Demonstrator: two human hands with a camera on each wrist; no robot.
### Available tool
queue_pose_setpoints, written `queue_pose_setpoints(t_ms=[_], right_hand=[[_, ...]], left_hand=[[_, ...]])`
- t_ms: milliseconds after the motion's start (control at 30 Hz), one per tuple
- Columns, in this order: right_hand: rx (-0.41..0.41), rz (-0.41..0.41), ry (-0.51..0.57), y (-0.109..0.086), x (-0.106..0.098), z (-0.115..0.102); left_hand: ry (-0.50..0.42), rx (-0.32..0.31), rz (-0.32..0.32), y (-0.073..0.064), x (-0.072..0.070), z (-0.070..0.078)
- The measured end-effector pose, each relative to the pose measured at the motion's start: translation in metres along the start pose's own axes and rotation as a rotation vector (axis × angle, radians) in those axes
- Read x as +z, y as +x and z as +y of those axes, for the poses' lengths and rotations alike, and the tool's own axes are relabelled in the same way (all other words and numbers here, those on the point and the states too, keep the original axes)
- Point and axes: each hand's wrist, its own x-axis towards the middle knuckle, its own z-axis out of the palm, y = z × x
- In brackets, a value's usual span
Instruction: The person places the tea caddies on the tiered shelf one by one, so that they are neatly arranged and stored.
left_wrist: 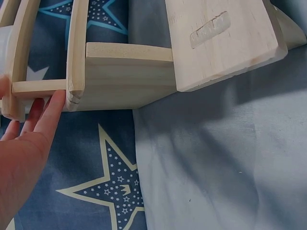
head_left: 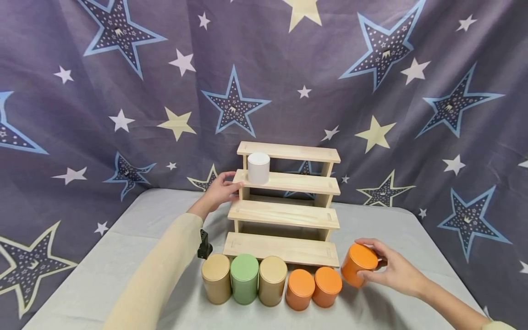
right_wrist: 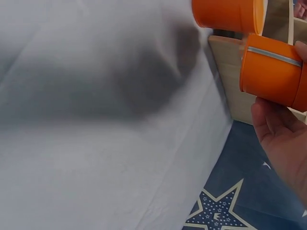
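Note:
A stepped wooden display rack [head_left: 284,215] stands on the cloth-covered table. At its left side my left hand [head_left: 220,190] grips the end of the second step from the top; in the left wrist view the fingers [left_wrist: 50,115] reach along the rack's side. A white can [head_left: 258,168] sits on that step near the hand. To the right of the rack, my right hand [head_left: 393,270] holds an orange can [head_left: 358,264] by its sides, slightly tilted. The right wrist view shows this orange can [right_wrist: 271,72] with fingers under it and a silvery band near its end.
A row of cans stands before the rack: a gold can [head_left: 217,279], a green can [head_left: 244,279], another gold can [head_left: 272,282] and two orange cans [head_left: 299,291]. A star-patterned curtain [head_left: 288,68] hangs behind the table [head_left: 379,224].

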Motion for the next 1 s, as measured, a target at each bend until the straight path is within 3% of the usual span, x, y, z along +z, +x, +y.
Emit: queue_pose_setpoints(t_ms=[533, 1000], right_hand=[[-0.029, 0.081, -0.033, 0.023, -0.022, -0.007], [-0.038, 0.101, -0.044, 0.044, -0.030, -0.020]], left_hand=[[-0.002, -0.012, 0.009, 0.002, 0.001, -0.001], [0.012, -0.024, 0.022, 0.001, 0.002, 0.001]])
